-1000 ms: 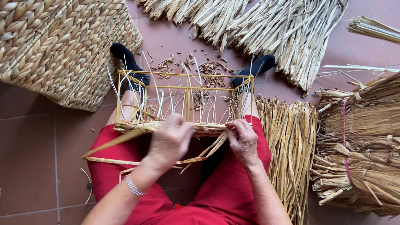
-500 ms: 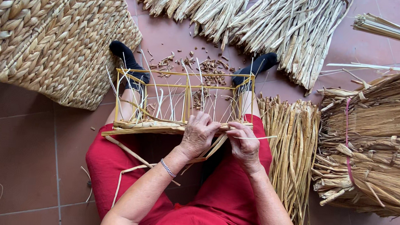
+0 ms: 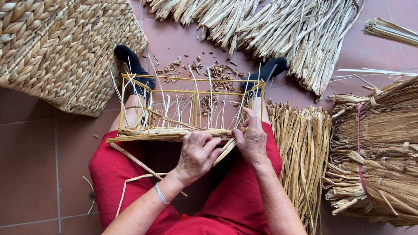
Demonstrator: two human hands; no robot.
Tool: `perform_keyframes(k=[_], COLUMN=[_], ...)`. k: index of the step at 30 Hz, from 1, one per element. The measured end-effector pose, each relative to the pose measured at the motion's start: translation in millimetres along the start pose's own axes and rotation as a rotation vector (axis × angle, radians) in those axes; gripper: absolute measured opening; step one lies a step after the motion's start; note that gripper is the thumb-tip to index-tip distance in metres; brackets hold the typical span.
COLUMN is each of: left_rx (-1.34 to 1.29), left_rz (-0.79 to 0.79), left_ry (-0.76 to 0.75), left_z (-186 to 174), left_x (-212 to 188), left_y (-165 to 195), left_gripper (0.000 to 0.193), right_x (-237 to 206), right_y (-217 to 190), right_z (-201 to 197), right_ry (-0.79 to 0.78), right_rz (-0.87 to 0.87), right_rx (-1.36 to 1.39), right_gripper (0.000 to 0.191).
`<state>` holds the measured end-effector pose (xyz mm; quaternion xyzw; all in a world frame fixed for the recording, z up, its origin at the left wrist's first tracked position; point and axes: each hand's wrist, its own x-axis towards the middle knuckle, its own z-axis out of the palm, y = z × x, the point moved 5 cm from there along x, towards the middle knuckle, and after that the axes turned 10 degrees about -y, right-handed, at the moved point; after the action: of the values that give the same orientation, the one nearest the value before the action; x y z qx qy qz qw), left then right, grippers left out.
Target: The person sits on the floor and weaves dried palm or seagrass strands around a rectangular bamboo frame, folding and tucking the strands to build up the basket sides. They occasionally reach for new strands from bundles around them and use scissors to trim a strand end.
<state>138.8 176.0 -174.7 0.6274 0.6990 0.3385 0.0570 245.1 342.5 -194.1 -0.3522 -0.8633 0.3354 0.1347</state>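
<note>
Beside a large woven basket (image 3: 56, 38), a yellow wire frame (image 3: 191, 90) rests across red-clad legs, where the left hand (image 3: 196, 155) and right hand (image 3: 251, 140) both pinch straw strands (image 3: 170, 133), bundled straw (image 3: 388, 155) rightward.

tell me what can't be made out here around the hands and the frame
Head view only:
- Left hand: fingertips curl under the straw strands, grip hidden.
- Right hand: palm side hidden by its own back.
- Wire frame: near bottom edge covered by strands.
- Woven basket: cut off by top and left edges.
</note>
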Motion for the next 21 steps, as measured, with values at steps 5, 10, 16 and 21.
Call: perform_keyframes(k=[5,10,16,21], left_rx=[-0.161,-0.203,0.371,0.512], left_rz=[-0.26,-0.413,-0.075,0.031], left_ry=[-0.529,-0.507,-0.176,0.1], left_z=[26,8,-34,-51], left_x=[-38,-45,7,48], left_y=[-12,-24,-19,-2], left_gripper=[0.022,0.017,0.014,0.021], right_x=[-7,-2,1,1], right_y=[-19,0,4,-2], right_z=[17,19,2,1], right_ry=[-0.031,-0.139,-0.388,-0.464], right_rz=[-0.362,-0.29,-0.161,-0.147], right_rx=[-0.161,0.075,0.317,0.176], right_gripper=[0.035,0.018,0.021,0.022])
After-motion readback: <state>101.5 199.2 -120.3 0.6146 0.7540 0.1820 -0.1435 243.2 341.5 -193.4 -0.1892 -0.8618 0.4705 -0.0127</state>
